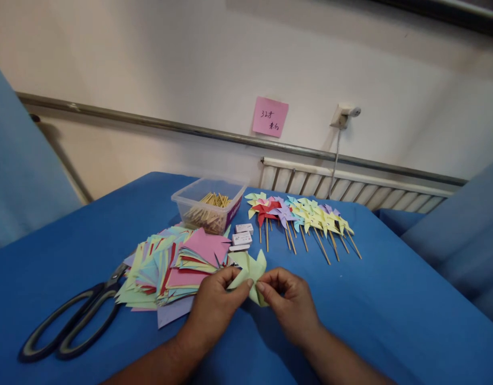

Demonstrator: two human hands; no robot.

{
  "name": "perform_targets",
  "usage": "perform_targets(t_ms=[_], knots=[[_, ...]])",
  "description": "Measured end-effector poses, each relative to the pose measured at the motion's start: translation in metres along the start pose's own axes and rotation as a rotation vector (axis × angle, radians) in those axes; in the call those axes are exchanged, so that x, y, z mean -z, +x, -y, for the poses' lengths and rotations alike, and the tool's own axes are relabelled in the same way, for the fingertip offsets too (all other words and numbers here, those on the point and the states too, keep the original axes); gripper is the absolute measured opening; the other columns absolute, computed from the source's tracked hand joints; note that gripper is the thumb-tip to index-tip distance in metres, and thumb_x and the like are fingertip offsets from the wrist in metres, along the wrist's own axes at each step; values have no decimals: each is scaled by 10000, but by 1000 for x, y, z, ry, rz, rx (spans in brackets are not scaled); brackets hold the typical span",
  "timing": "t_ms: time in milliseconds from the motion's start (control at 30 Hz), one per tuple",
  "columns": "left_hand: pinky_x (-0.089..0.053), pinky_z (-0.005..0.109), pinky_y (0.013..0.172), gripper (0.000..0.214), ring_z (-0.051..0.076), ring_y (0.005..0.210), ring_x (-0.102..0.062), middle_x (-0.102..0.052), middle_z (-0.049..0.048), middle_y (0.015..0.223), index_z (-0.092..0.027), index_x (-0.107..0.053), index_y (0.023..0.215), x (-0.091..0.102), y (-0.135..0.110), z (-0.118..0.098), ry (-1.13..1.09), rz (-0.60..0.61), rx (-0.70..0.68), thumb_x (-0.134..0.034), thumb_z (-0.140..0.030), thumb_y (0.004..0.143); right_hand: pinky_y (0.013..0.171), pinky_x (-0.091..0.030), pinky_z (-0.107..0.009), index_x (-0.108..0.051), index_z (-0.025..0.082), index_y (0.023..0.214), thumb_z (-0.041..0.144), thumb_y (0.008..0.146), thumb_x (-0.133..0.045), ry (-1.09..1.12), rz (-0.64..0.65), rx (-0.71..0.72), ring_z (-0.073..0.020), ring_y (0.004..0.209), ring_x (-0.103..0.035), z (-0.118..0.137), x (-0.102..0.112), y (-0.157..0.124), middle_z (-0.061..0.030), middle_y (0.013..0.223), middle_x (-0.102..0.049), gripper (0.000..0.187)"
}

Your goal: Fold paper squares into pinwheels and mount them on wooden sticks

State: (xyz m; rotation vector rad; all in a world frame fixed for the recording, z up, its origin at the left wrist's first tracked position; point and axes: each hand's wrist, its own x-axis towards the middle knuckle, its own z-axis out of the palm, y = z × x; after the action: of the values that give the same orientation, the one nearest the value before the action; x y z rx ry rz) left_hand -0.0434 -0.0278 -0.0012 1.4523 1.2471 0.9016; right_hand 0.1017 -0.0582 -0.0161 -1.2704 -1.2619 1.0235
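Observation:
A pale green paper pinwheel [250, 265] is held up between both hands over the blue table. My left hand [214, 302] pinches it near the centre from the left, thumb on the front. My right hand [290, 305] has thumb and index finger pressed together at the pinwheel's right side; whether a pin is between those fingertips is too small to tell. No stick shows on this pinwheel. Just left of it lies a heap of cut coloured paper sheets [170, 267], pink, green, red and blue. Small white boxes [241, 238] stand just behind the pinwheel.
Large dark-handled scissors [78, 321] lie at the left, blades under the paper. A clear plastic tub [202, 214] holds many thin wooden sticks. Finished pinwheels on sticks [306, 214] lie in a row at the back right of the blue table [375, 299]. A radiator [351, 187] is behind.

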Motion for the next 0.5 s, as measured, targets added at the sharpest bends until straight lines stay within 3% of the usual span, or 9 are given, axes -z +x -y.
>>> perform_targets(t_ms=[300, 500], knots=[[-410, 250, 586, 250, 149, 617, -534, -623, 9, 650, -138, -603, 698, 1, 0, 0, -162, 122, 91, -619, -387, 694, 483, -366, -205, -608, 136, 694, 252, 734, -621, 46, -3, -47, -83, 489, -439, -2, 4, 2, 23, 550, -541, 124], [-411, 247, 584, 235, 148, 620, -533, -619, 3, 665, -145, -609, 725, 2, 1, 1, -138, 113, 74, -602, -379, 710, 478, -360, -204, -610, 139, 702, 247, 749, -600, -34, -3, -14, -87, 491, -441, 2, 5, 0, 22, 559, -541, 118]])
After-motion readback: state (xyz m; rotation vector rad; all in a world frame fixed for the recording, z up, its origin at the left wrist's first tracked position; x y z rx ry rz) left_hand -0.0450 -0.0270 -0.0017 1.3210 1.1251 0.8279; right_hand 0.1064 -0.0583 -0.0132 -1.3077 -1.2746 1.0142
